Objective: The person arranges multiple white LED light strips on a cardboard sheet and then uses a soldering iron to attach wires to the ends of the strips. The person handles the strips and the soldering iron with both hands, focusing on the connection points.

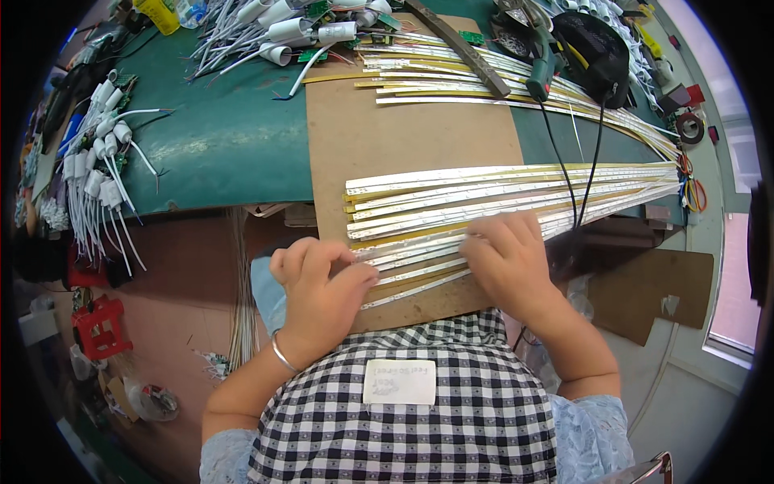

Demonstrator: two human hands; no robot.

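A row of long, thin LED strips (435,190), silver-white with yellow edges, lies side by side on a brown board (419,143) before me. My left hand (316,282) is at the left ends of the nearer strips, thumb and forefinger closed on the end of one LED strip. Farther right along the same strips, my right hand (509,256) has its fingers curled down and pressed together on a strip. Slight blur and the knuckles hide its fingertips. The strips run right to a bunched end with coloured wires (692,190).
More strips (451,87) lie at the back under a dark bar (463,50). A green-handled corded tool (542,68) and a black mesh holder (595,50) stand there, their cords crossing the strips. White wired parts (105,153) pile at left; a red stool (102,327) is below.
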